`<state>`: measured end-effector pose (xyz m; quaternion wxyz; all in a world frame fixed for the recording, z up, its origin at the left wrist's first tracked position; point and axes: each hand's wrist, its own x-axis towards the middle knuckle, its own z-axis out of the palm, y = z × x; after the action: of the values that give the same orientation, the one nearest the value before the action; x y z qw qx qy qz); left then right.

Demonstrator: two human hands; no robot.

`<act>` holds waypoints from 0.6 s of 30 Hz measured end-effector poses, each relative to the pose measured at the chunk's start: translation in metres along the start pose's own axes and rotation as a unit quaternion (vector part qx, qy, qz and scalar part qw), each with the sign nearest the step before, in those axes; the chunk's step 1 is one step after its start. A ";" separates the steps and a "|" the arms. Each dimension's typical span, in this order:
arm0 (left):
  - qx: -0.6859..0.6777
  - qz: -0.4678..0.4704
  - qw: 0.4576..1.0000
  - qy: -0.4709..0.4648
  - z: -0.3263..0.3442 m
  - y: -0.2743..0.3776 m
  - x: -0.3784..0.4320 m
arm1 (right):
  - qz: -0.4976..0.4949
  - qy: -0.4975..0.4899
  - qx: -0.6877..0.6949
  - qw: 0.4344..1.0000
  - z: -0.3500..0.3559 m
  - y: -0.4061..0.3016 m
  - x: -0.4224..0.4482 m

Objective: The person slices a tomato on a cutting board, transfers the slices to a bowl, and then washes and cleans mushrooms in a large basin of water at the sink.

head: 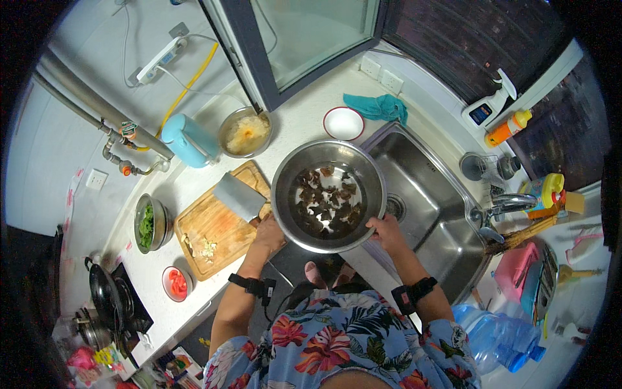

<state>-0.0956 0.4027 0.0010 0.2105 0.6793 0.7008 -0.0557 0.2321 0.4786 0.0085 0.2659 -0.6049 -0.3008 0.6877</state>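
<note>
A wide stainless steel bowl (283, 167) with dark wood ear fungus pieces (330, 202) in it is held out in front of me. My right hand (385, 231) grips its rim at the lower right, thumb on top. At the lower left, my left hand (270, 232) holds the bowl's side, its fingertips hidden beneath. Close by that hand, the cleaver (239, 195) lies on a wooden cutting board (218, 231), its handle running toward my fingers. Chopped garlic (208, 249) is on the board's near left part.
To the right is a steel sink (437, 219) with a faucet (510, 202). Behind the board stand a blue kettle (187, 141) and a bowl of pale soaked food (248, 135). Leafy greens (146, 227) and cut tomato (177, 283) sit in bowls at left. An open window (291, 92) overhangs the counter.
</note>
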 end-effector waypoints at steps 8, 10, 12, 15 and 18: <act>-0.120 -0.140 0.941 0.283 -0.064 -0.011 -0.014 | 0.023 -0.001 -0.033 0.999 0.019 0.004 0.021; -0.148 -0.131 0.933 0.300 -0.083 0.004 -0.013 | 0.014 -0.015 -0.044 0.999 0.017 0.003 0.024; -0.173 -0.057 0.942 0.284 -0.082 0.019 -0.002 | 0.016 -0.018 -0.067 0.997 0.018 0.003 0.026; -0.165 0.022 0.964 0.205 -0.087 0.045 0.009 | -0.015 -0.025 -0.089 0.996 0.019 0.000 0.019; -0.130 0.046 0.984 0.110 -0.069 0.044 0.040 | -0.345 0.199 -0.345 0.850 0.018 -0.016 0.010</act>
<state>-0.0672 0.4680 0.0576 0.2207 0.6797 0.6889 0.1211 0.2131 0.4950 0.0150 0.3150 -0.6388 -0.6486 0.2685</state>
